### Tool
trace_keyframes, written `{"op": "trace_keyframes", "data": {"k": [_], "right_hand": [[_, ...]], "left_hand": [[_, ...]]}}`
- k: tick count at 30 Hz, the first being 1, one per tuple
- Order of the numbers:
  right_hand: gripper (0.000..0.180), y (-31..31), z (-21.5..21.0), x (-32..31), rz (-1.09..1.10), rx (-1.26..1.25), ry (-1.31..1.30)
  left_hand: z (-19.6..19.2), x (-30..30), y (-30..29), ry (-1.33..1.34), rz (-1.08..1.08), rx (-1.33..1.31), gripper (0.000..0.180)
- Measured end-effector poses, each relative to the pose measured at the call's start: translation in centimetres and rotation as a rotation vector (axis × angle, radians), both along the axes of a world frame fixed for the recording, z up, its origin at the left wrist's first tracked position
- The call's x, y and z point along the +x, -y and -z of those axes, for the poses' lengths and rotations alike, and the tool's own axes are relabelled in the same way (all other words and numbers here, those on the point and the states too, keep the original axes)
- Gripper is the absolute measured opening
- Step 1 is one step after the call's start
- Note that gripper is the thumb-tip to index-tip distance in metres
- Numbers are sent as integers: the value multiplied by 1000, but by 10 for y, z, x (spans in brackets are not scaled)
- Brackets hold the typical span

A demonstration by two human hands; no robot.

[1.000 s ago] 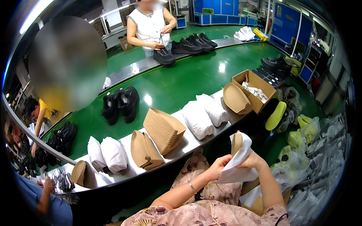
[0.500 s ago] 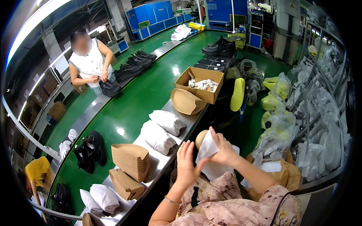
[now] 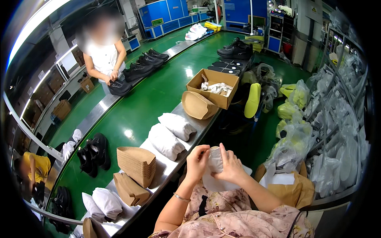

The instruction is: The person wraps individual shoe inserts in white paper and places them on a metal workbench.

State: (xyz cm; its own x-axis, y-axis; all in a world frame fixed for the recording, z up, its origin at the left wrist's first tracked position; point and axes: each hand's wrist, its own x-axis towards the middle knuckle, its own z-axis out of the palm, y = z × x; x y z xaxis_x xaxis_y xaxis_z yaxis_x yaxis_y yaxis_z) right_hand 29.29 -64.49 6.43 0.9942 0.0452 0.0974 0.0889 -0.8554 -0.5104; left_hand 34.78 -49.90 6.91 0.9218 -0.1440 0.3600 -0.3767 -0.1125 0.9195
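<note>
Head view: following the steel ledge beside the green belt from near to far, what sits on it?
White stuffed bag → flat brown inserts → tall stack of brown inserts → two white stuffed bags → brown insert pile → open cardboard box.

Crinkled white paper wad [image 3: 216, 160], glossy green belt [image 3: 158, 95], matt cardboard box [image 3: 213, 88]

stuffed bags [image 3: 171, 134] lie between the cardboard stack [image 3: 137, 164] and the open box [image 3: 213, 87].

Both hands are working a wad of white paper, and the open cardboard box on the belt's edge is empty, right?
Not empty: the head view shows crumpled white paper inside the cardboard box. Both the left hand and right hand do hold the white paper wad.
</note>
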Motion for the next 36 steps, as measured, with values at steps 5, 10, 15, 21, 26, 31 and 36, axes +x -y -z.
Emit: {"op": "trace_keyframes", "data": {"k": [5, 10, 15, 21, 26, 31, 36], "right_hand": [[117, 10, 0, 0, 21, -9, 23], [114, 4, -6, 7, -22, -81, 167], [116, 31, -13, 41, -10, -16, 50], [119, 116, -127, 140, 338, -69, 143], [120, 57, -110, 116, 191, -105, 295], [115, -7, -77, 63, 195, -16, 441], [106, -29, -68, 46, 148, 67, 421]], "left_hand": [[13, 5, -7, -180, -328, -116, 21], [-2, -19, 27, 218, -190, 298, 56], [2, 36, 26, -59, -175, -7, 25], [-25, -5, 29, 12, -56, -103, 27], [-23, -21, 37, -40, 98, -228, 41], [-16, -9, 30, -348, 274, -440, 64], [-9, -6, 27, -304, 292, -720, 60]]}}
